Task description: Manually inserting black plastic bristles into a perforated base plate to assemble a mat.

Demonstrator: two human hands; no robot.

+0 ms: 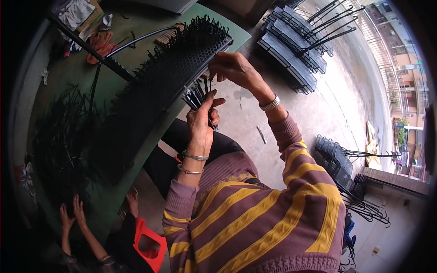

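My left hand is closed around a bundle of thin black strips, their ends fanning out above the thumb. Just above it, my right hand has its fingers pinched together by the edge of a dark perforated panel. Whatever sits between those fingertips is too small to make out. Rows of short black pieces stick up from the panel, thickest along its far side. The panel lies slantwise on a green table, its near left part lost in shadow.
A loose heap of black strips covers the table's left. Beyond it, another person's hands reach in. A bent metal rod and an orange cloth lie behind. A red stool stands below; stacked mesh racks rest on the floor right.
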